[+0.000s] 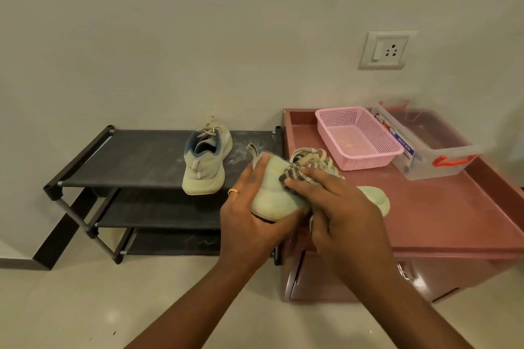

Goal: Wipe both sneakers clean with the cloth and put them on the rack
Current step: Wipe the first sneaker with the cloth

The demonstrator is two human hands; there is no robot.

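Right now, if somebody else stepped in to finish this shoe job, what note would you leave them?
Left hand grips the held sneaker by its heel, over the front edge of the cabinet.
Right hand holds the cloth against its side, mid-wipe.
The other sneaker stands on the top shelf of the rack.
Left: finish wiping, then set this one on the rack too.

The rack (136,159) is shelved with matt dark fabric. The basket (365,163) is made of perforated pink plastic.
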